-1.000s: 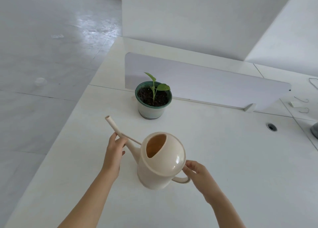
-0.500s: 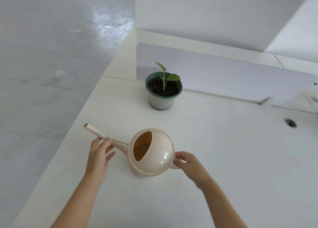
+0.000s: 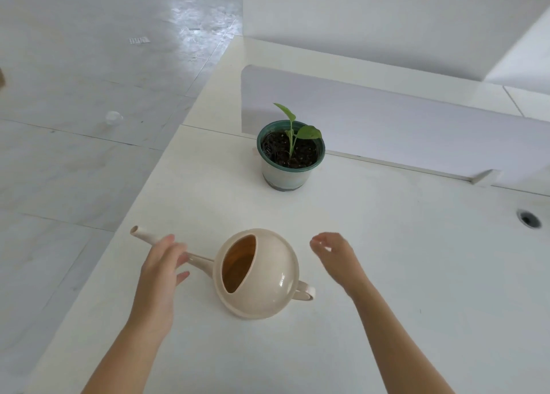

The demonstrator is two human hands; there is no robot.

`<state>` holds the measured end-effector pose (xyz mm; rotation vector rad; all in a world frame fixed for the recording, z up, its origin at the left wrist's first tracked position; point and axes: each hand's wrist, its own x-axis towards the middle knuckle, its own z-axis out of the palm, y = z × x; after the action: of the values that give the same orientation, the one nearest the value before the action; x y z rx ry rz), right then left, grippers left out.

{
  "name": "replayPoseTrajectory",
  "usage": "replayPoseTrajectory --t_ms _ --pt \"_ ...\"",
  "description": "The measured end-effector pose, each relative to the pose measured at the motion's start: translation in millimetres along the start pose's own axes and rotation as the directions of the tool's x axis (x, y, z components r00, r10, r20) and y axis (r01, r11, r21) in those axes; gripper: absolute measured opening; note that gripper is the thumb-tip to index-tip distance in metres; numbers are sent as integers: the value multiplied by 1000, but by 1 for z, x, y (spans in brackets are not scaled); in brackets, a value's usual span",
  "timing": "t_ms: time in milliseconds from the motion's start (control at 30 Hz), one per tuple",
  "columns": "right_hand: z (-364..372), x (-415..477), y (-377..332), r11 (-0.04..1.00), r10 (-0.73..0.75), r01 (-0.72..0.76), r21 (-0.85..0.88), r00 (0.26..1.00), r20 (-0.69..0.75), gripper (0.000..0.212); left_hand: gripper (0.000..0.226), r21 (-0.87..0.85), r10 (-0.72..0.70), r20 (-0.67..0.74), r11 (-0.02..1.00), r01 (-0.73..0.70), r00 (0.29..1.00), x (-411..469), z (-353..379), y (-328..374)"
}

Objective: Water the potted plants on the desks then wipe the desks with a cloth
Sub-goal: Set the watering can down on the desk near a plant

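Can [image 3: 262,277] sits on the table [image 3: 401,259] with its spout [image 3: 144,235] tip near the left edge, left hand [image 3: 159,277] loosely spread over the spout, right hand [image 3: 337,259] relaxed and empty near the handle [image 3: 306,294], pot [image 3: 285,173] well back by the divider [image 3: 416,131].

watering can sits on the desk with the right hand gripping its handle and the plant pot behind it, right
Not quite. In the head view the right hand is open and apart from the handle, not gripping it. The rest holds: the watering can sits on the desk with the plant pot behind it.
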<state>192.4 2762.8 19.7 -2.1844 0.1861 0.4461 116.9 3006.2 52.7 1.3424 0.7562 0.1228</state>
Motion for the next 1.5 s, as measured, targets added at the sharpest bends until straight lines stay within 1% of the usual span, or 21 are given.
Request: replayPoseTrajectory --t_ms 67,133,233,267,333,400,467,533,600,667,767,867,967,1067,1167,1267,1333,1400,1467,1500 --pt "-5 20 -10 1000 23 -24 -13 999 -34 31 38 43 43 30 998 -44 999 13 19 15" --pt "-9 41 -22 999 42 -40 26 996 -76 33 41 110 77 92 990 -87 993 32 45 28" --pt "-13 71 -38 988 93 -75 136 988 -127 37 45 241 39 196 967 -86 980 74 85 37" --pt "-13 81 -43 980 113 -88 179 984 -136 38 39 266 25 221 960 -85 975 88 100 38" --pt "-13 99 -54 961 151 -106 257 975 -163 44 15 276 7 247 958 -77 969 114 127 41" --pt "-12 114 -64 935 179 -99 340 961 -210 50 12 212 -26 267 977 -32 963 137 151 44" --pt "-10 126 -72 891 194 -68 448 951 -242 53 17 109 -65 296 993 34 953 158 168 44" --pt "-7 136 -75 848 184 -23 530 950 -253 53 19 32 -35 350 999 26 936 175 179 42" --pt "-2 143 -73 828 153 24 560 952 -267 50 21 -14 -2 376 1000 8 926 185 185 42" --pt "4 148 -70 819 136 63 571 944 -299 46 25 -33 21 377 999 -10 926 191 189 38" --pt "11 152 -68 816 162 75 573 922 -351 41 27 -48 37 374 999 -20 927 192 189 34" --pt "14 157 -71 831 182 75 551 900 -396 43 27 -65 50 372 997 -28 927 191 192 35" --pt "12 165 -69 837 174 70 542 906 -386 46 28 -94 71 374 995 -39 925 186 194 31" --pt "-2 175 -69 845 124 77 530 935 -332 45 29 -98 33 364 995 3 931 172 188 23" --pt "-19 175 -70 841 74 86 534 960 -271 40 38 -70 -11 348 997 38 937 162 181 21" --pt "-15 168 -62 800 140 64 596 947 -290 42 43 -80 -28 278 995 52 960 170 177 29" --pt "-3 161 -56 830 122 102 549 927 -356 28 50 -99 -61 251 991 88 966 182 177 36" --pt "7 156 -56 871 77 143 471 906 -417 22 52 -131 -62 310 986 108 949 189 179 40" --pt "12 157 -57 890 61 153 430 894 -444 20 51 -124 -32 403 988 89 915 187 181 37" --pt "13 158 -57 891 57 155 428 895 -443 21 49 -111 -20 424 991 74 906 185 182 35"
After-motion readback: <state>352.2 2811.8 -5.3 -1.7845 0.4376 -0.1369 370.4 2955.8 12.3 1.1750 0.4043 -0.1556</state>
